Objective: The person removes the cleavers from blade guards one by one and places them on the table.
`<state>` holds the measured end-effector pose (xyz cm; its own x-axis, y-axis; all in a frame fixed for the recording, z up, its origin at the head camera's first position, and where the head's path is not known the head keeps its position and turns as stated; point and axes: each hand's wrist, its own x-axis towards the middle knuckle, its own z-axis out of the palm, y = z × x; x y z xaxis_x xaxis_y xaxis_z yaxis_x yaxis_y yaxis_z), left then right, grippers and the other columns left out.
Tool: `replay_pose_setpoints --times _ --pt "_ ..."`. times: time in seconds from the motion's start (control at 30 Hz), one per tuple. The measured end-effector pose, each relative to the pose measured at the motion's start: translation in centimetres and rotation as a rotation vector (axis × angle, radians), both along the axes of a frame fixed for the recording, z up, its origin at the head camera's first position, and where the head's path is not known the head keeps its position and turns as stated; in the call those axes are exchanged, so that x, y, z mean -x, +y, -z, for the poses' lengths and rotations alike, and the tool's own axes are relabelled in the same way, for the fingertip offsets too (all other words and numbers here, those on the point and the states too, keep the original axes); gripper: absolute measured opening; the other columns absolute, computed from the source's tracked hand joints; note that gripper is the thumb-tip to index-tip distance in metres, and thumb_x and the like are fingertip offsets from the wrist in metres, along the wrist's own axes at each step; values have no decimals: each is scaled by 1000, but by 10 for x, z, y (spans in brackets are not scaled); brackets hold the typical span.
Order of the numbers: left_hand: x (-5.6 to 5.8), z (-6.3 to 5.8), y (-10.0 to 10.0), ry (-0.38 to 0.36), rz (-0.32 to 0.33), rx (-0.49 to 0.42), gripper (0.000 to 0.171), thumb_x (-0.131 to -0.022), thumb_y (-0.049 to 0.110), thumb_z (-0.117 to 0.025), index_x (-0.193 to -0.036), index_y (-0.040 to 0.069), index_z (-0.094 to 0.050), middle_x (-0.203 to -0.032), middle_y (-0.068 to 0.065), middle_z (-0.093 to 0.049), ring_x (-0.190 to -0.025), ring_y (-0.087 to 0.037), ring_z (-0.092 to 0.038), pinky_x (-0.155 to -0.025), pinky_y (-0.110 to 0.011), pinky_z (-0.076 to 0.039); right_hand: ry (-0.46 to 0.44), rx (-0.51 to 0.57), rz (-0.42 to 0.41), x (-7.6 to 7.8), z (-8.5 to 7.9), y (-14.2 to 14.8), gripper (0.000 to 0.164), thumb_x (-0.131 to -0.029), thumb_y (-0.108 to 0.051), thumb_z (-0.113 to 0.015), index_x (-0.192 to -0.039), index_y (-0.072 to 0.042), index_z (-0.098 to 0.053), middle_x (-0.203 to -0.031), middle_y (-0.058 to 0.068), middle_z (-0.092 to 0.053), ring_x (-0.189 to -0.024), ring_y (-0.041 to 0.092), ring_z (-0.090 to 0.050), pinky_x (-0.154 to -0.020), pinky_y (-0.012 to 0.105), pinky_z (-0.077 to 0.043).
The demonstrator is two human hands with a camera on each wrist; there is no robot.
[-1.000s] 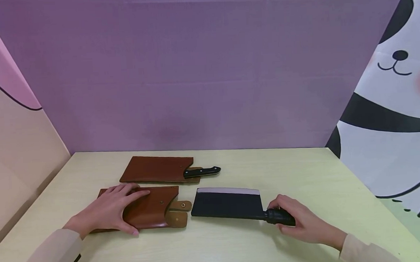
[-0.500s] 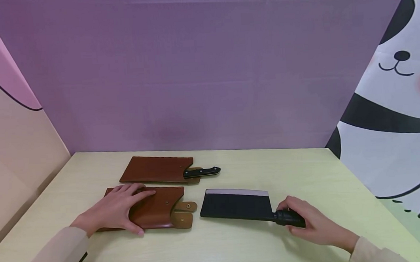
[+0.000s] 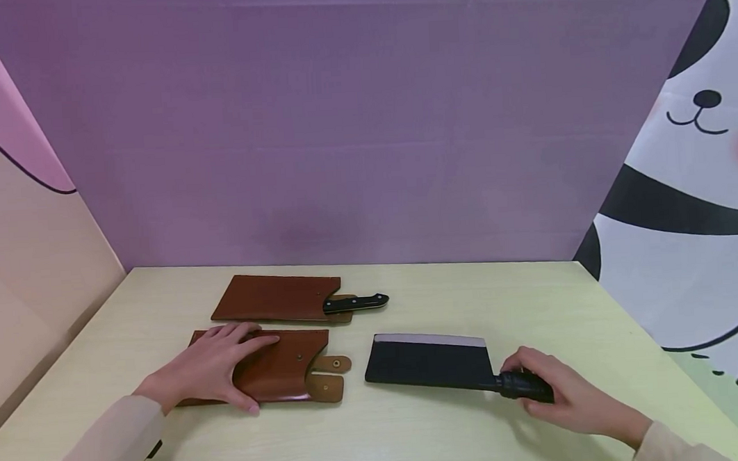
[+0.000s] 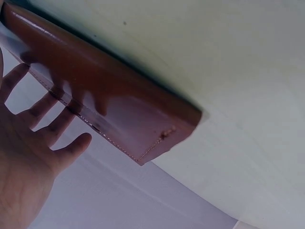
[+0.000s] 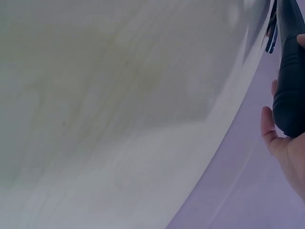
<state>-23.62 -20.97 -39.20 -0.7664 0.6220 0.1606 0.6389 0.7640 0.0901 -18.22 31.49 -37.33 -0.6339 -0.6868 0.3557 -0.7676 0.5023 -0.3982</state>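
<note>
My left hand [image 3: 210, 367] lies spread over a brown leather knife sheath [image 3: 282, 367], thumb by its near edge and fingertips at the far edge. Two tan straps stick out from the sheath's notched right end. In the left wrist view, the outstretched fingers [image 4: 52, 102] touch the stitched edge of the same sheath. My right hand [image 3: 562, 391] grips a cleaver by its black handle. The cleaver's dark blade [image 3: 432, 363], with a pale strip along its upper edge, points left towards the sheath, apart from it. In the right wrist view, the handle [image 5: 288, 95] is partly cut off.
Behind the near sheath lies a second brown leather sheath [image 3: 278, 298], a black riveted knife handle [image 3: 357, 303] poking out of its right end. A purple backdrop [image 3: 364, 133] rises behind the pale wooden table [image 3: 355, 443]. Printed side walls stand left and right.
The near sheath has slid a little to the right under my left hand. My right hand has carried the cleaver rightwards as well. The far sheath stays where it was.
</note>
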Motion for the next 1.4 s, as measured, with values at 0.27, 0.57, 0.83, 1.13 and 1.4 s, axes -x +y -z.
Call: replay_pose_setpoints --times 0.27,0.57,0.83,1.13,1.4 --pt "0 -1 1 -26 -4 -5 100 -53 81 -61 -135 26 -45 -130 -4 -44 -120 -27 -43 -93 -57 -35 6 -21 0 -2 -1 7 45 -70 5 -69 -106 -14 -51 -90 -13 -54 -78 0 -49 -70 15 -40" --pt "1 5 1 -71 -17 -8 99 -53 80 -62 -135 28 -43 -131 -4 -43 -120 -26 -43 -94 -57 -35 8 -5 -11 -2 4 11 47 -69 4 -69 -108 -15 -51 -91 -13 -54 -79 1 -50 -66 19 -39" --pt "2 12 2 -111 -26 -16 99 -53 80 -62 -135 29 -43 -131 -4 -43 -120 -27 -43 -93 -58 -36 -16 -22 -25 1 8 12 47 -69 5 -70 -108 -14 -52 -92 -12 -55 -79 2 -50 -66 20 -39" --pt "2 11 3 -119 2 -21 98 -55 79 -61 -135 26 -43 -129 -6 -44 -118 -27 -44 -91 -57 -37 -82 -43 -76 11 6 16 45 -71 7 -67 -107 -13 -51 -89 -8 -58 -76 3 -53 -69 18 -42" --pt "3 13 2 -124 5 -21 99 -55 79 -61 -136 26 -43 -129 -5 -44 -119 -27 -43 -91 -57 -37 -95 -29 -103 20 9 21 46 -70 7 -68 -108 -13 -53 -94 -8 -58 -80 4 -54 -71 20 -42"
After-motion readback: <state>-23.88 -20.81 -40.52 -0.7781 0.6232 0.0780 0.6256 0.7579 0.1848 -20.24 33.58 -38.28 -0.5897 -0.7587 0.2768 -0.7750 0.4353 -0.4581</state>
